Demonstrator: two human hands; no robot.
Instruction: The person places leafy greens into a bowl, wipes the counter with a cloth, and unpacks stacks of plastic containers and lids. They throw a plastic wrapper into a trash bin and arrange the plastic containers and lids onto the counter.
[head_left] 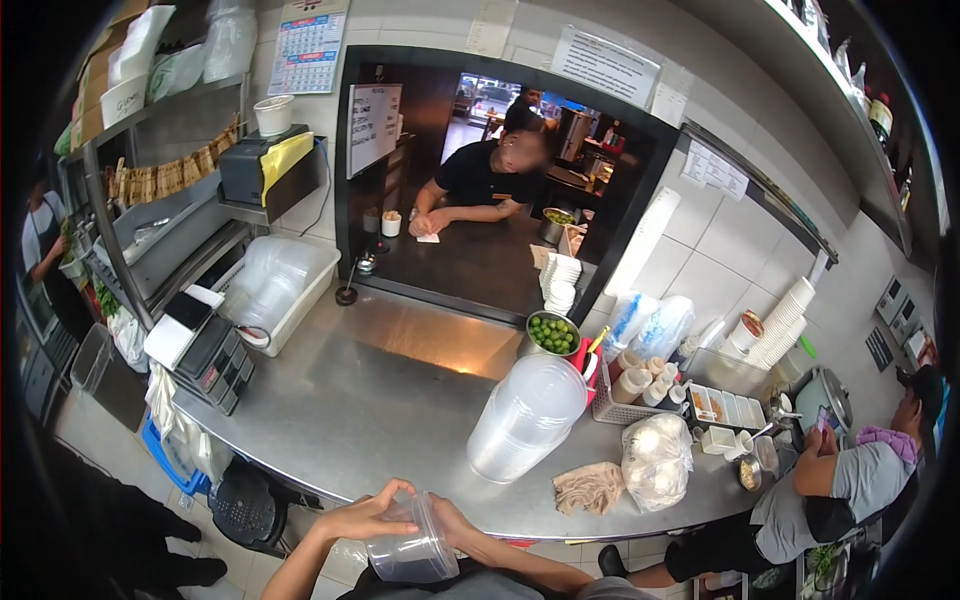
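A clear round plastic tub is tilted between my hands, close to my body at the front edge of the steel counter. Fingers of my left hand curl over its left side. On the other side, near the rim, my right hand grips it, its fingers partly hidden behind the clear wall. Nothing can be seen inside the tub. A tall stack of similar clear tubs stands on the counter, ahead of my right hand. Right of that stack lies a crumpled beige cloth.
A bag of white round items, a basket of sauce bottles and a bowl of green limes stand at right. At left are a white bin of plastic lids and a black drawer unit. People are beyond the hatch and at right.
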